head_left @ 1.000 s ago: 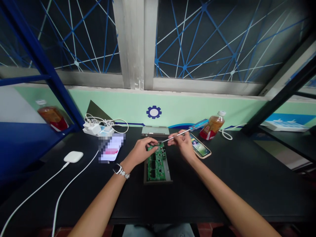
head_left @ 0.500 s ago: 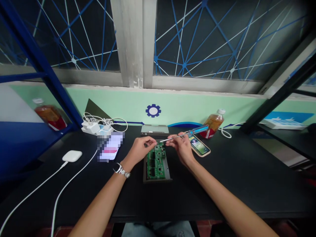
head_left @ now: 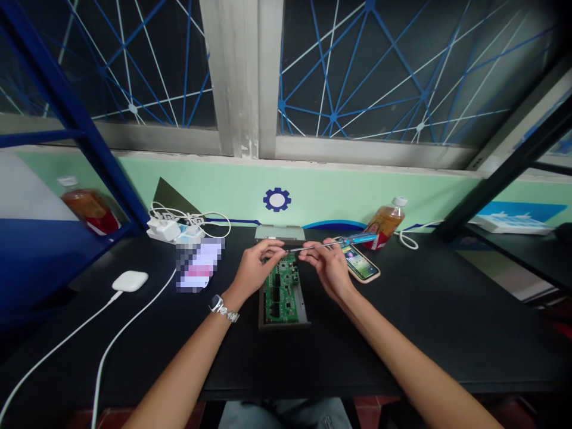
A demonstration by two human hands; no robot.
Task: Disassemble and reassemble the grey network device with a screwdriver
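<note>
The person's right hand (head_left: 329, 268) has its fingers closed around the slim metal shaft of a screwdriver (head_left: 360, 239), whose blue handle points off to the right, in front of a bottle of amber drink (head_left: 388, 221). The tip reaches the left hand (head_left: 255, 271), whose thumb and forefinger curl in close to each other there; from here I can't tell whether they pinch anything. Both hands work over the far end of a green circuit board (head_left: 282, 298), which lies in a shallow metal casing (head_left: 305, 313) in the middle of the black bench (head_left: 447, 304). A light metal panel (head_left: 279, 232) sits just beyond. A phone (head_left: 365, 267) with its screen lit lies beside the right hand. Over on the left I see a white case (head_left: 130, 281), plugged into a white cable (head_left: 67, 344).
</note>
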